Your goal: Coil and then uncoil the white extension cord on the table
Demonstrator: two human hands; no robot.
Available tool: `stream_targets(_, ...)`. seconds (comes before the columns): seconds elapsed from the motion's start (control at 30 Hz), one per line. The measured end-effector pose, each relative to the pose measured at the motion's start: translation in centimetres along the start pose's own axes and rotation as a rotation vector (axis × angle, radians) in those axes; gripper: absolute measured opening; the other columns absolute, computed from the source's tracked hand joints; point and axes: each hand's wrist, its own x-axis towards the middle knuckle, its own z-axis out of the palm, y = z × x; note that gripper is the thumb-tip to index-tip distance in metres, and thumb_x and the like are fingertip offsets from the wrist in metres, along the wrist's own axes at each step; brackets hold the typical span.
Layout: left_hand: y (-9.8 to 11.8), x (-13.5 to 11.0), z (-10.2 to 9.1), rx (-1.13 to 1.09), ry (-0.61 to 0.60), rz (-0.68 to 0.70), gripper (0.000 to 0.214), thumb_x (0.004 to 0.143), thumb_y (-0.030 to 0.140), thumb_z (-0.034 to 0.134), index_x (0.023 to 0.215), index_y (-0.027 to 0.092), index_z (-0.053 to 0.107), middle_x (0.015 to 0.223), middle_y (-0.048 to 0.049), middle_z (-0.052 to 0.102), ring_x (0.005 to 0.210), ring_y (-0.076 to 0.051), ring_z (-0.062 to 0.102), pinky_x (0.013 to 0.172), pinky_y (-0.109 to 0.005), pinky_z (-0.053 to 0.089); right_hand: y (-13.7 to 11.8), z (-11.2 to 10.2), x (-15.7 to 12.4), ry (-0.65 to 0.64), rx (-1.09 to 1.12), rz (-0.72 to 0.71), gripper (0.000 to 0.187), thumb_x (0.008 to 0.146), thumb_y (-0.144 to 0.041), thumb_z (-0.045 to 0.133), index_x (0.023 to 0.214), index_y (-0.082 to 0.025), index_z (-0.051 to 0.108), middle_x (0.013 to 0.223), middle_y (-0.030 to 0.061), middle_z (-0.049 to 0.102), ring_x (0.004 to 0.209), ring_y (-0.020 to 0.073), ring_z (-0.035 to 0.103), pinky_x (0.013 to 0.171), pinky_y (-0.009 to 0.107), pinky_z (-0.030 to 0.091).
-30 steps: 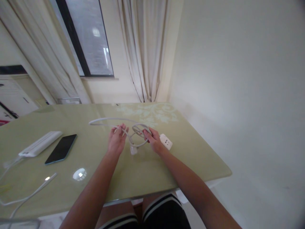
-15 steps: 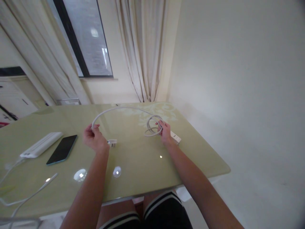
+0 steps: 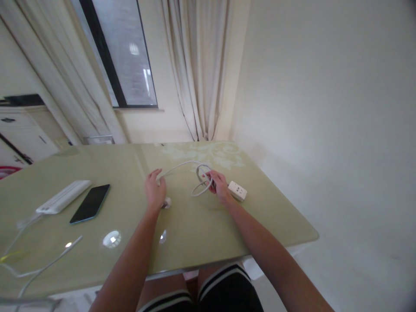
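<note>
A white power cord (image 3: 182, 164) runs across the tabletop between my hands, its right part gathered into loose loops. My right hand (image 3: 217, 184) is closed on these loops. Close beside it lies the white socket block (image 3: 237, 191) of the extension cord. On the left, my left hand (image 3: 155, 189) has thumb and fingers apart, with the cord passing into the gap between them. The white plug (image 3: 167, 203) lies by the left wrist, partly hidden by the hand.
A black phone (image 3: 90, 203) and a long white power strip (image 3: 64, 197) lie to the left on the glossy table (image 3: 195, 234). Nearer me is a thin white cable (image 3: 53, 262). A wall (image 3: 325, 130) rises along the right side.
My left hand has moved right, towards the right hand, and its fingers have loosened from the cord. The cord's arc is lower and shorter. More of the socket block shows.
</note>
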Motion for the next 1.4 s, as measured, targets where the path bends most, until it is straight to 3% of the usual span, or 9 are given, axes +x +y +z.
stream_targets(0.17, 3.8, -2.3, 0.8, 0.035, -0.361, 0.393, 0.044, 0.100, 0.044, 0.052, 0.136, 0.023, 0.064, 0.140, -0.0127, 0.067, 0.134, -0.027, 0.059, 0.121, -0.045, 0.038, -0.1, 0.9, -1.5, -0.274, -0.324, -0.174, 0.057, 0.096, -0.072, 0.052, 0.092, -0.020, 0.076, 0.058, -0.0029, 0.056, 0.048, 0.0106, 0.048, 0.050, 0.022, 0.038)
stream_targets(0.33, 4.4, -3.0, 0.7, 0.112, -0.383, 0.432, 0.038, 0.104, 0.039, 0.044, 0.128, 0.022, 0.068, 0.119, -0.0110, 0.076, 0.120, -0.026, 0.066, 0.121, -0.045, 0.036, -0.4, 1.1, -2.1, -0.341, -0.559, -0.357, 0.055, 0.104, -0.065, 0.045, 0.077, -0.023, 0.069, 0.059, -0.0006, 0.062, 0.054, 0.0130, 0.054, 0.062, 0.024, 0.040)
stream_targets(0.53, 4.4, -3.3, 0.7, 0.194, -0.436, 0.435, 0.047, 0.107, 0.036, 0.036, 0.142, 0.018, 0.061, 0.126, -0.0143, 0.073, 0.119, -0.028, 0.067, 0.108, -0.042, 0.047, -0.2, 0.3, -1.0, -0.236, -0.750, -0.467, 0.049, 0.107, -0.059, 0.045, 0.084, -0.024, 0.071, 0.069, 0.0011, 0.069, 0.058, 0.0132, 0.059, 0.063, 0.023, 0.036)
stream_targets(0.73, 2.9, -2.2, 0.7, 0.226, -0.353, 0.368, 0.043, 0.104, 0.032, 0.036, 0.129, 0.017, 0.068, 0.115, -0.0136, 0.076, 0.107, -0.028, 0.071, 0.098, -0.041, 0.053, -0.1, -1.5, 0.3, -0.187, -1.206, -0.654, 0.041, 0.109, -0.050, 0.048, 0.091, -0.021, 0.071, 0.073, 0.0056, 0.073, 0.064, 0.0163, 0.064, 0.062, 0.026, 0.036)
stream_targets(0.9, 2.3, -1.8, 0.1, 0.303, -0.353, 0.341, 0.058, 0.100, 0.024, 0.039, 0.157, 0.015, 0.046, 0.096, -0.0096, 0.074, 0.094, -0.027, 0.071, 0.091, -0.041, 0.055, 0.0, -1.6, 0.1, -0.109, -1.048, -0.911, 0.032, 0.113, -0.036, 0.036, 0.114, -0.020, 0.064, 0.086, 0.0066, 0.075, 0.076, 0.0169, 0.069, 0.072, 0.027, 0.049)
stream_targets(1.0, 2.5, -1.8, -0.1, 0.403, -0.226, 0.406, 0.071, 0.091, 0.015, 0.046, 0.162, 0.013, 0.038, 0.130, -0.0184, 0.067, 0.119, -0.031, 0.064, 0.106, -0.045, 0.050, 0.1, -1.3, -0.3, -0.144, -0.962, -1.055, 0.023, 0.112, -0.029, 0.039, 0.115, -0.022, 0.061, 0.089, 0.0062, 0.073, 0.078, 0.0174, 0.069, 0.072, 0.028, 0.051)
stream_targets(1.1, 2.1, -1.5, -0.5, 0.470, -0.221, 0.419, 0.068, 0.085, 0.013, 0.050, 0.153, 0.016, 0.050, 0.157, -0.0179, 0.050, 0.143, -0.033, 0.048, 0.119, -0.048, 0.038, 0.1, -1.3, -0.4, -0.110, -0.853, -1.157, 0.019, 0.110, -0.028, 0.042, 0.114, -0.023, 0.059, 0.092, 0.0075, 0.072, 0.083, 0.0193, 0.069, 0.075, 0.031, 0.054)
stream_targets(1.27, 0.8, -0.8, -1.2, 0.546, -0.425, 0.228, 0.046, 0.090, 0.023, 0.046, 0.133, 0.018, 0.059, 0.127, -0.0146, 0.071, 0.128, -0.032, 0.062, 0.124, -0.057, 0.029, 0.3, -1.5, 0.0, 0.271, -0.559, -0.924, 0.019, 0.111, -0.030, 0.038, 0.113, -0.024, 0.056, 0.078, -0.0002, 0.066, 0.068, 0.0153, 0.066, 0.071, 0.030, 0.054)
stream_targets(1.4, 0.8, -0.9, -1.0, 0.628, -0.440, 0.178, 0.060, 0.090, 0.036, 0.050, 0.145, 0.012, 0.049, 0.142, -0.0211, 0.063, 0.140, -0.037, 0.053, 0.123, -0.057, 0.028, 0.3, -1.2, 0.5, 0.418, -0.367, -0.730, 0.022, 0.110, -0.040, 0.038, 0.106, -0.023, 0.052, 0.088, 0.0007, 0.068, 0.060, 0.0117, 0.062, 0.062, 0.027, 0.050)
